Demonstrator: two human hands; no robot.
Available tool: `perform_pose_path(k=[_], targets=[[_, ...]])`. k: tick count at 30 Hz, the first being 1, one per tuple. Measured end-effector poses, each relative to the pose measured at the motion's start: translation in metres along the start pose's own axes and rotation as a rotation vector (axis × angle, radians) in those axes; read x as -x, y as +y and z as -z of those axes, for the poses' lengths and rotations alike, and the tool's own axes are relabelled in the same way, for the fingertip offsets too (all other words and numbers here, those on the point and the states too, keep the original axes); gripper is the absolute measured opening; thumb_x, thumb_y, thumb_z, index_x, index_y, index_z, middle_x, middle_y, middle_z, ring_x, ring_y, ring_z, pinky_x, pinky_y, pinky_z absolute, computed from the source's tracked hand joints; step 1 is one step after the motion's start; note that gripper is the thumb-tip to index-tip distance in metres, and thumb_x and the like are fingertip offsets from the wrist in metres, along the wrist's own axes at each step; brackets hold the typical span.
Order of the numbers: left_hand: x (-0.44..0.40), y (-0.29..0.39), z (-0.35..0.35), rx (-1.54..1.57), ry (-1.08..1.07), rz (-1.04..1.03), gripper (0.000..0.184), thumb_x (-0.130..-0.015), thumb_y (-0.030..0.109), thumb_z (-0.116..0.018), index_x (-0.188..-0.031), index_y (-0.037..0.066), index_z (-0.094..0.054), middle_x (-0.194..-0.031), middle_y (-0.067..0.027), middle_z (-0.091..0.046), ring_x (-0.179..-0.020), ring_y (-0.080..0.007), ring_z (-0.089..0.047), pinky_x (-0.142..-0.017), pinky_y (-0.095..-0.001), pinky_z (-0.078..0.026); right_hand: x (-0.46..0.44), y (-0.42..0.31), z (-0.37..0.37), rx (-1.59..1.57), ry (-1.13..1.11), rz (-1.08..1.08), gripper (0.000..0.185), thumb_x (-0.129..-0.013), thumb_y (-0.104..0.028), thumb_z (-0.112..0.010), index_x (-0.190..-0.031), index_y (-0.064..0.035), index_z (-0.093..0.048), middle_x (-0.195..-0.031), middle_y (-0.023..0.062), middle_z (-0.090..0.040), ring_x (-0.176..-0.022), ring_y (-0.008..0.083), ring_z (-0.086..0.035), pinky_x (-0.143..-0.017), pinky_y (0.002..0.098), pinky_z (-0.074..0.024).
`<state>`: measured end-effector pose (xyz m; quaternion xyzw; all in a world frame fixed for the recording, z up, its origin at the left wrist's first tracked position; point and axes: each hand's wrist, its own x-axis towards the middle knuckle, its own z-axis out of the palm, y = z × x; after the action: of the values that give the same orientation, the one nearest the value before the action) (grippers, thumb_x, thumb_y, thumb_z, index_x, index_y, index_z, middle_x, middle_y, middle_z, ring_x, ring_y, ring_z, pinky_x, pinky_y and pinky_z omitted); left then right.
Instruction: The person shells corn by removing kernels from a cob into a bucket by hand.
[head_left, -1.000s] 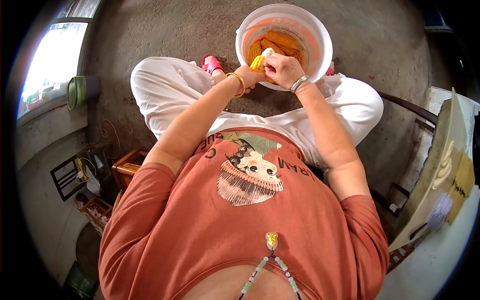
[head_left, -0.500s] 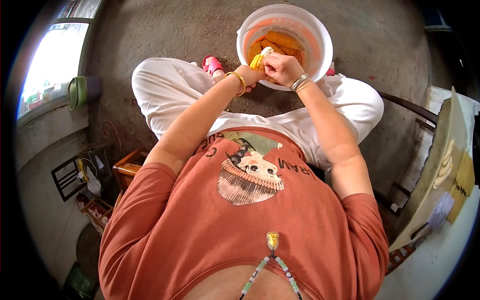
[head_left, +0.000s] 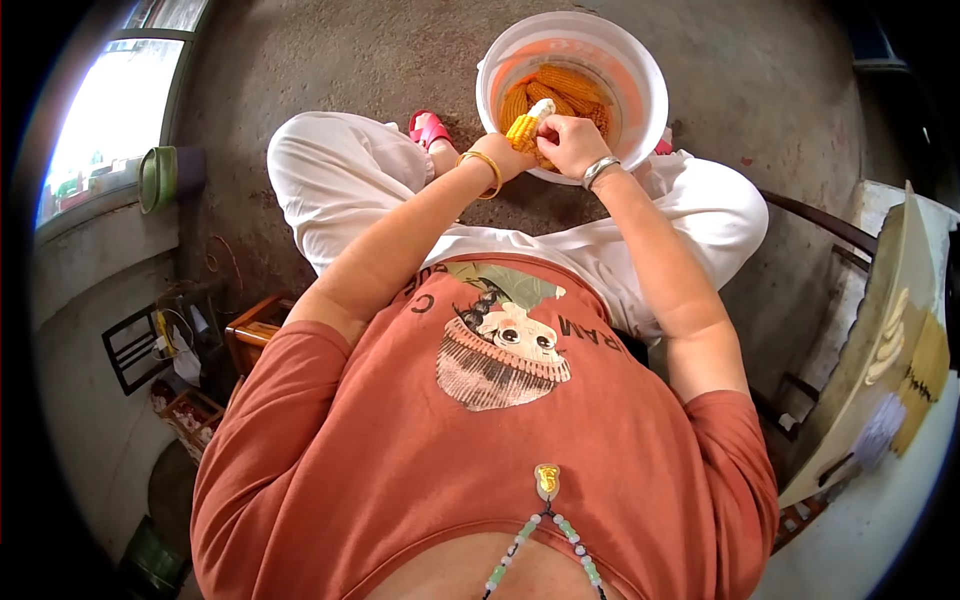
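Observation:
My left hand (head_left: pixel 508 156) is wrapped round the lower part of a corn cob (head_left: pixel 521 131), held tilted over the near rim of a white bucket (head_left: pixel 653 95). Yellow kernels cover the cob's side, while its upper end is bare and whitish. Bent fingers of my right hand (head_left: pixel 572 145) press against the cob's right side, and their tips are partly hidden. Inside the bucket lie several orange-yellow corn cobs (head_left: pixel 565 82).
The bucket stands on the concrete floor (head_left: pixel 330 60) between my knees in white trousers (head_left: pixel 335 190). A pink sandal (head_left: pixel 428 130) is left of it. At right is a table (head_left: pixel 860 350) with papers; a wooden stool-like piece (head_left: pixel 258 325) stands at left.
My right hand has shifted slightly right and down along the cob, showing more of its bare whitish end. My left hand still grips the cob, and the view has shifted slightly.

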<state>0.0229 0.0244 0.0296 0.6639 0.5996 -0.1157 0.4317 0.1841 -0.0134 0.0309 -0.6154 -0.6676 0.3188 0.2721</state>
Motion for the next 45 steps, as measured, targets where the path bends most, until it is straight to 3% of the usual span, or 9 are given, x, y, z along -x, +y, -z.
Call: perform_pose_path(k=[6,9,12,16,18,24,27,31,45], targets=[[0.006,0.005,0.004,-0.014,0.012,-0.041,0.052,-0.07,0.048,-0.067,-0.079,-0.003,-0.066,-0.067,-0.0127,-0.063,-0.057,-0.0228,-0.062,-0.053,-0.0327,-0.047,0.0,0.006,-0.001,-0.006,-0.013,0.055,0.017,-0.074,-0.019,-0.064,-0.08,-0.0035,-0.061,-0.077,0.0147,-0.064,-0.071,0.0306,-0.062,-0.068,0.0377,-0.05],[0.015,0.014,0.009,-0.158,0.008,-0.014,0.051,-0.071,0.045,-0.065,-0.094,0.0,-0.066,-0.091,-0.0183,-0.066,-0.087,-0.0299,-0.064,-0.075,-0.0359,-0.05,0.003,0.0,0.001,-0.037,-0.047,-0.036,0.019,-0.074,-0.02,-0.064,-0.081,-0.0026,-0.061,-0.078,0.0151,-0.065,-0.074,0.0306,-0.062,-0.07,0.0373,-0.0499],[0.014,0.013,0.003,-0.223,0.074,-0.016,0.05,-0.072,0.045,-0.064,-0.093,-0.001,-0.066,-0.091,-0.0189,-0.066,-0.087,-0.0301,-0.064,-0.075,-0.0372,-0.05,0.005,0.002,-0.009,0.044,0.057,-0.057,0.019,-0.075,-0.019,-0.064,-0.08,-0.0011,-0.06,-0.074,0.0133,-0.065,-0.067,0.0257,-0.065,-0.064,0.0339,-0.052],[0.014,0.001,-0.006,-0.168,0.225,-0.137,0.051,-0.072,0.049,-0.065,-0.08,-0.002,-0.066,-0.076,-0.0191,-0.065,-0.073,-0.0329,-0.064,-0.066,-0.039,-0.05,0.002,0.004,-0.007,-0.624,0.07,-0.438,0.015,-0.079,-0.015,-0.062,-0.077,0.0002,-0.06,-0.066,0.0073,-0.063,-0.055,0.0136,-0.064,-0.051,0.0269,-0.0521],[0.011,-0.006,-0.005,-0.094,0.212,-0.192,0.049,-0.072,0.047,-0.067,-0.077,-0.002,-0.065,-0.07,-0.0162,-0.065,-0.063,-0.0291,-0.064,-0.058,-0.037,-0.05,-0.001,0.011,0.004,-0.541,0.18,-0.386,0.016,-0.079,-0.015,-0.063,-0.075,-0.0003,-0.06,-0.067,0.0076,-0.064,-0.055,0.0138,-0.064,-0.052,0.0268,-0.0523],[0.021,0.0,0.009,0.465,-0.146,0.067,0.042,-0.075,0.04,-0.071,-0.061,0.004,-0.055,-0.051,-0.0017,-0.048,-0.037,-0.0108,-0.044,-0.033,-0.0251,-0.031,-0.002,0.009,0.012,-0.142,0.086,-0.2,0.015,-0.076,-0.018,-0.068,-0.079,-0.0053,-0.061,-0.072,0.0095,-0.065,-0.068,0.02,-0.064,-0.066,0.0297,-0.0511],[0.018,-0.002,0.009,0.59,-0.23,0.112,0.037,-0.076,0.035,-0.07,-0.061,0.007,-0.052,-0.049,0.0,-0.044,-0.035,-0.0101,-0.04,-0.032,-0.0253,-0.027,0.002,-0.005,0.008,-0.288,0.07,-0.008,0.014,-0.076,-0.017,-0.066,-0.079,-0.0054,-0.059,-0.072,0.01,-0.063,-0.069,0.0224,-0.063,-0.066,0.0304,-0.0501],[0.017,-0.001,0.013,0.66,-0.311,0.142,0.029,-0.077,0.03,-0.07,-0.069,0.009,-0.052,-0.051,0.0024,-0.04,-0.035,-0.0071,-0.033,-0.032,-0.0236,-0.022,0.004,-0.01,0.011,-0.072,0.019,0.301,0.011,-0.076,-0.015,-0.065,-0.078,-0.0054,-0.059,-0.074,0.0108,-0.061,-0.068,0.0285,-0.061,-0.063,0.0353,-0.0499],[0.008,0.004,0.021,0.449,-0.331,0.167,0.027,-0.076,0.029,-0.07,-0.067,0.01,-0.053,-0.052,0.0022,-0.039,-0.038,-0.0075,-0.031,-0.035,-0.0233,-0.022,0.005,-0.008,0.005,0.195,0.027,0.322,0.008,-0.078,-0.013,-0.062,-0.079,-0.0055,-0.058,-0.072,0.0127,-0.06,-0.065,0.0294,-0.06,-0.059,0.0364,-0.0495]])
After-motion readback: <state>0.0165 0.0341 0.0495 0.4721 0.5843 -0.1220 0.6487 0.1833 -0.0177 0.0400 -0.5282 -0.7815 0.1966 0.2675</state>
